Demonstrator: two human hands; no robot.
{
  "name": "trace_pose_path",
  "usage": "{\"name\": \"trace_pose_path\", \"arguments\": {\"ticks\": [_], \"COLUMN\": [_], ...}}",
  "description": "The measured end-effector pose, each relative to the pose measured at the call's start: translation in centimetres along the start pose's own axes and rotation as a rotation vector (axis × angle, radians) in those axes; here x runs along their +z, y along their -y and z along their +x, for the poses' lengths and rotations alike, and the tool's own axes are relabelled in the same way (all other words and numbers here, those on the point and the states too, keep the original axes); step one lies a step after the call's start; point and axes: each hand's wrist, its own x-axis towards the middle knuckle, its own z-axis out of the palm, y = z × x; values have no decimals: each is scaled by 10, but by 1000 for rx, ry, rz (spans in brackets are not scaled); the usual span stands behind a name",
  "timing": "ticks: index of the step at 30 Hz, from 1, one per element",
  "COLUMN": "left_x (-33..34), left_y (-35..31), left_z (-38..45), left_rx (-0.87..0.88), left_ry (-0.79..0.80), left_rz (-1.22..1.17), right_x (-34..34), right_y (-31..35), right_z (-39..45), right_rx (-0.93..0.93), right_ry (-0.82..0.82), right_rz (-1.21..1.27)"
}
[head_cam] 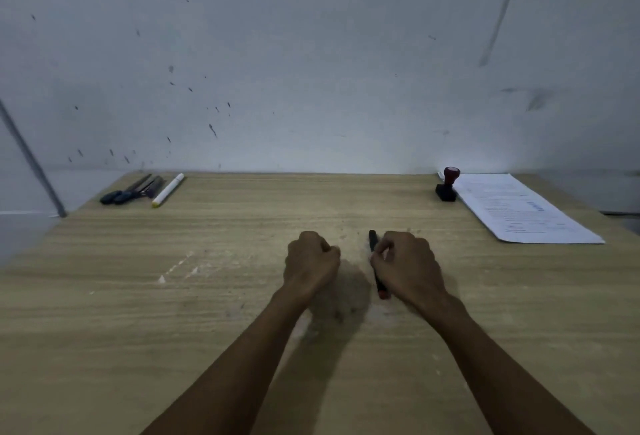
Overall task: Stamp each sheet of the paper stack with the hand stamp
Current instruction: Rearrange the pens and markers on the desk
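Note:
The hand stamp (447, 185), dark red knob on a black base, stands upright at the far right of the wooden table (173, 296). Just right of it lies the stack of printed white sheets (519, 207). Both sit well beyond my hands. My left hand (310, 263) rests mid-table as a fist holding nothing. Beside it, my right hand (407, 263) curls its fingers round a dark pen (373, 242) with a reddish near end, lying on the table.
At the far left of the table lie several dark pens (133, 190) and a white marker with a yellow tip (168, 189). A stained white wall runs along the table's back edge. A dark bar (31, 157) leans at the left.

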Motion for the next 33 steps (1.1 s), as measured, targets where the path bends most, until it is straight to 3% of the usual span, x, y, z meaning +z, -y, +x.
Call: {"name": "trace_pose_path", "arguments": {"ticks": [6,14,33], "left_x": [-46,-119,-244], "left_y": [42,104,258], "left_z": [14,41,171], "left_rx": [51,103,-83], "left_ry": [-131,-229,-393], "left_rz": [-66,19,214], "right_x": [31,94,256], "right_y": [41,120,282], "right_z": [0,9,92], "right_rx": [-134,-200,-241], "right_ry": [63,170,354], "right_rz": [12,31,140]}}
